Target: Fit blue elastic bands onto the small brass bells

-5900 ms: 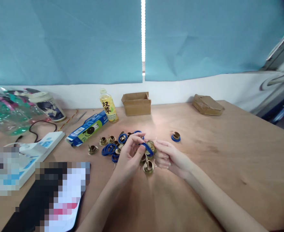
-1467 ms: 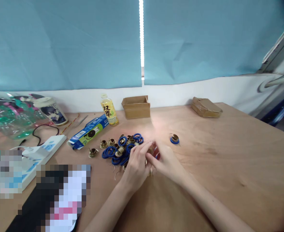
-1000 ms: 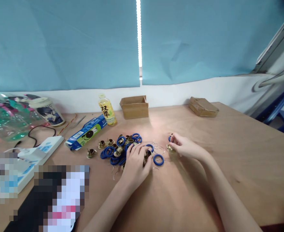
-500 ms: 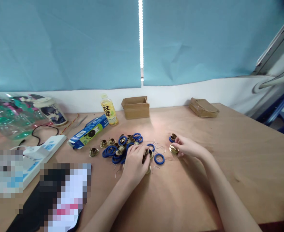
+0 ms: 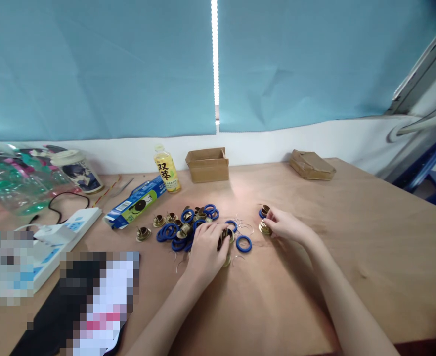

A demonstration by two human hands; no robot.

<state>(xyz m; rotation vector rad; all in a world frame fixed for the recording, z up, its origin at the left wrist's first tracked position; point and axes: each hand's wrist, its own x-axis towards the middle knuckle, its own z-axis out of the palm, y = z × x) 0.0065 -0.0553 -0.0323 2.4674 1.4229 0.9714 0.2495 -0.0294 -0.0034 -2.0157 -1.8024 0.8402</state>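
Fingers of my left hand (image 5: 207, 247) curl around a brass cup-shaped fitting (image 5: 228, 233) at the right edge of a pile, partly hidden by the hand. My right hand (image 5: 286, 226) pinches a flanged brass fitting (image 5: 264, 228) at the tabletop, apart from the pile. Just behind it stands another brass fitting with a blue ring (image 5: 261, 213) around its base. The pile mixes brass fittings (image 5: 184, 230) and blue rings (image 5: 169, 231). A loose blue ring (image 5: 243, 244) lies between my hands, near thin wire rings (image 5: 244, 228).
An open cardboard box (image 5: 209, 170) and a yellow drink bottle (image 5: 169, 173) stand at the back. A brown packet (image 5: 312, 165) lies back right. Left are a blue box (image 5: 134, 203), a power strip (image 5: 67, 232), a lidded cup (image 5: 79, 173) and plastic bottles (image 5: 14, 183).
Almost nothing differs. My right hand and the fitting in it sit a few pixels further left, along with a slight shift of the whole view. My left hand stays at the pile.
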